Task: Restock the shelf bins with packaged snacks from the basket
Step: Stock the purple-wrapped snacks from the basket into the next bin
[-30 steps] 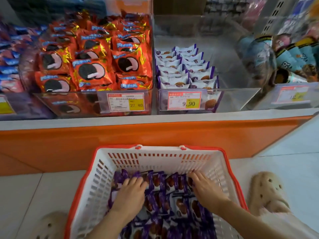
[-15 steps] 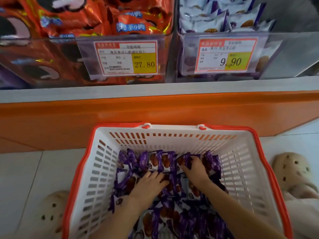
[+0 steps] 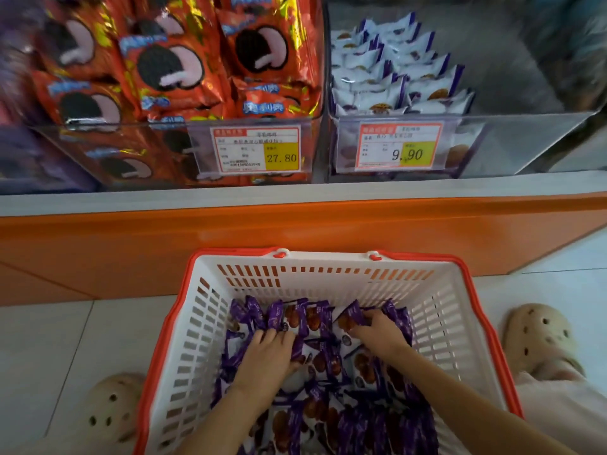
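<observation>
Purple packets [image 3: 308, 320] gripped by left hand [image 3: 272, 354] and right hand [image 3: 379, 334], fingers curled

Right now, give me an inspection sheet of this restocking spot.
Surface: pale tiled floor; the basket stands on it.
Job's things: basket, white with red rim, holds purple packets; 9.90 bin partly filled with white packets.
Clutter: nothing seen.
Hands: left hand and right hand both curled on purple packets inside the basket.
Cables: nothing seen.
Surroundings: orange shelf base; bin of orange packets; beige clogs.
</observation>
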